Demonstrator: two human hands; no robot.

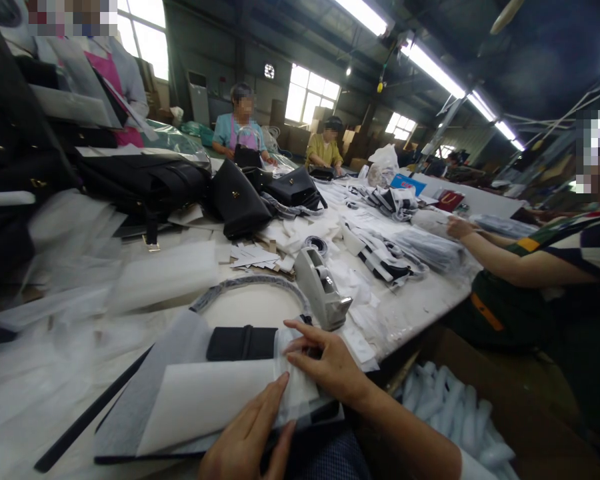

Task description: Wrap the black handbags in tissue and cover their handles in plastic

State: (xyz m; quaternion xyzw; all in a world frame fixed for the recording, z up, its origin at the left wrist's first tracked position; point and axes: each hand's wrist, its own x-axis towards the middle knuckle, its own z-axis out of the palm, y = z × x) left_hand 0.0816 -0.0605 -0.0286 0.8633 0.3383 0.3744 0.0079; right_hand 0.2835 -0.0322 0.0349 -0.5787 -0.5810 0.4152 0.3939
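Note:
A black handbag (325, 412) lies flat before me at the table's near edge, partly covered by white wrapping sheets (210, 397). Its curved handle (253, 281) is wound in thin grey wrap. A black strap or flap (240, 343) shows between the sheets. My right hand (333, 363) rests on a translucent white sheet (297, 390) at the bag's right side, fingers bent and thumb apart. Lower down, my left hand (253, 430) lies against the same sheet with fingers stretched out and thumb spread. A grey tape dispenser (320, 290) stands just beyond my right hand.
Black handbags (240, 200) and loose white sheets (165, 273) cover the table's left and far parts. Wrapped straps (380, 253) lie to the right. Below the edge, a carton holds white rolls (450, 407). A co-worker's arm (510, 257) reaches in at right; others work across the table.

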